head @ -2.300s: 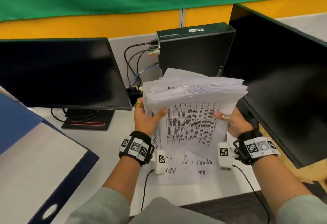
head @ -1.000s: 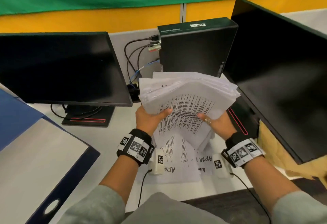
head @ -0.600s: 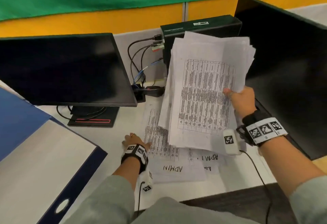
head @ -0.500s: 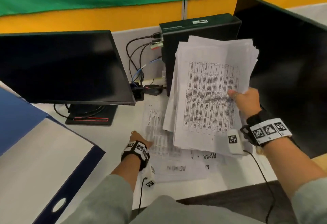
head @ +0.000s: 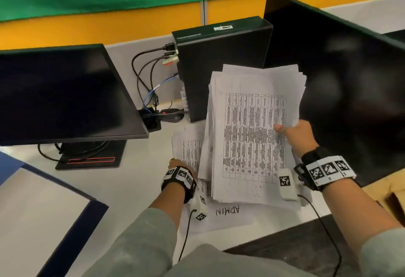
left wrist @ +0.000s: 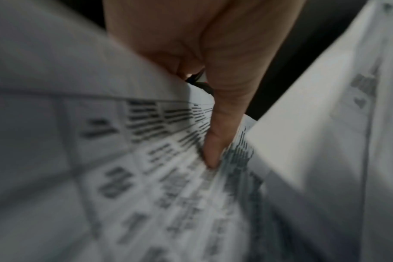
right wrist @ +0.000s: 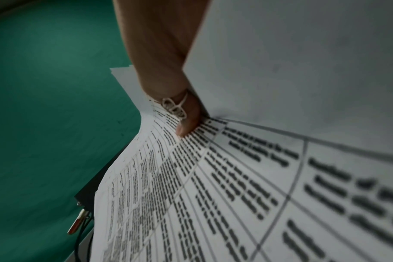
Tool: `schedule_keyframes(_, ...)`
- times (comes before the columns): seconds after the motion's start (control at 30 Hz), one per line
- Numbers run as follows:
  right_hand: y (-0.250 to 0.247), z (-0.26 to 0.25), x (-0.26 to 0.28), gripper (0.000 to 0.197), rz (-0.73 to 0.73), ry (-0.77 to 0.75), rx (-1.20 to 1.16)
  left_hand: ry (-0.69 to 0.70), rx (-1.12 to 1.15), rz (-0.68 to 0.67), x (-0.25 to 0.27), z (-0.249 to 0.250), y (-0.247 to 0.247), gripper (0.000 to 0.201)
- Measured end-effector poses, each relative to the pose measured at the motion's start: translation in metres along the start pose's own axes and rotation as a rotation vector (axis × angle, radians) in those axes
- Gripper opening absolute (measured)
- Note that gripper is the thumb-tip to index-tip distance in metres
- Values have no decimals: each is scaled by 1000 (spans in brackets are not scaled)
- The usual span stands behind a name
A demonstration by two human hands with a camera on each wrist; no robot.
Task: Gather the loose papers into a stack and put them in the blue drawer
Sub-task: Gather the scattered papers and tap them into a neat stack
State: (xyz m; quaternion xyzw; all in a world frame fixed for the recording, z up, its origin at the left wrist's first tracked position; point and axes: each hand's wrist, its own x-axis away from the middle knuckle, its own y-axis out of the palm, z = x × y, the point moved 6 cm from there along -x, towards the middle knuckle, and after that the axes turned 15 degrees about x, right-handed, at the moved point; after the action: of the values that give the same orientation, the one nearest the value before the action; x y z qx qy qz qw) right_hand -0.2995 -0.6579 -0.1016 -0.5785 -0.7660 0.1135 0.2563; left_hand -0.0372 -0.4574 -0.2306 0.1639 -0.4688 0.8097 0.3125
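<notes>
My right hand (head: 293,134) grips a thick stack of printed papers (head: 252,136) by its right edge, thumb (right wrist: 188,124) on the top sheet, and holds it tilted above the desk. My left hand (head: 180,165) is down on the desk at a loose printed sheet (head: 188,152), half hidden under the stack. In the left wrist view its thumb (left wrist: 213,156) presses on that sheet (left wrist: 146,159), whose margin lifts over the hidden fingers. An "ADMIN" sheet (head: 228,211) lies nearer me. The open blue drawer (head: 72,239) is at lower left.
A black monitor (head: 61,97) stands at left, a small black computer (head: 221,62) with cables (head: 151,75) at the back, and a large dark screen (head: 350,101) close on the right. The white desk (head: 131,178) ends at a dark front edge (head: 285,244).
My left hand let go of the stack and dropped to the loose sheets on the desk. My right hand now holds the stack alone, turned face-up, and has lowered it slightly.
</notes>
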Motion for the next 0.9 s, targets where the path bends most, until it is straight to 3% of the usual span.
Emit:
schedule_keyframes(0.2, -7, 6, 4, 37, -26, 23, -52, -43, 85, 40, -1, 13, 8, 77)
schedule_keyframes(0.33, -15, 11, 1, 38, -12, 23, -35, -19, 60, -49, -3, 17, 18, 38)
schedule_keyframes(0.53, -21, 18, 5, 32, -116, 50, -37, 81, 239, -99, -3, 22, 20, 62)
schedule_keyframes(0.73, -3, -6, 30, 39, -183, 58, -88, 285, 519, -155, 14, 20, -38, 29)
schedule_keyframes(0.8, 8, -30, 49, 14, -224, 33, -107, 328, 565, -209, 27, 24, -58, 23)
schedule_keyframes(0.87, 27, -27, 40, 7, -293, 8, -189, 361, 595, -273, 44, 29, -72, 18)
schedule_keyframes(0.9, 36, -27, 35, 15, -338, -17, -253, 373, 615, -320, 52, 32, -78, 17)
